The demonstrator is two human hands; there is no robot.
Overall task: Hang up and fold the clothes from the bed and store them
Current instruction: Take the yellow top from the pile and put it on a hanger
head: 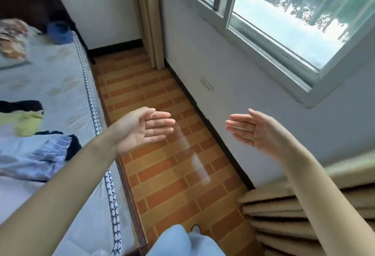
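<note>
Left hand (140,129) and right hand (255,129) held flat, fingers straight, palms facing, well apart, gripping nothing, above brick-pattern floor (162,174). Floor formed narrow strip between bed (60,85) edge and wall under window (284,22). Clothes (32,154) lay heaped on bed near left forearm; yellow-green garment (24,121) beside them. Folded curtain (274,215) bounded strip at lower right

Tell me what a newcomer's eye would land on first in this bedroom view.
First, the two open hands held out palms facing each other over the brick-patterned floor: the left hand beside the bed's edge, the right hand nearer the wall. Next, the bright window at upper right, and the loose clothes on the bed at left, a yellow-green garment and a blue-patterned one.
</note>
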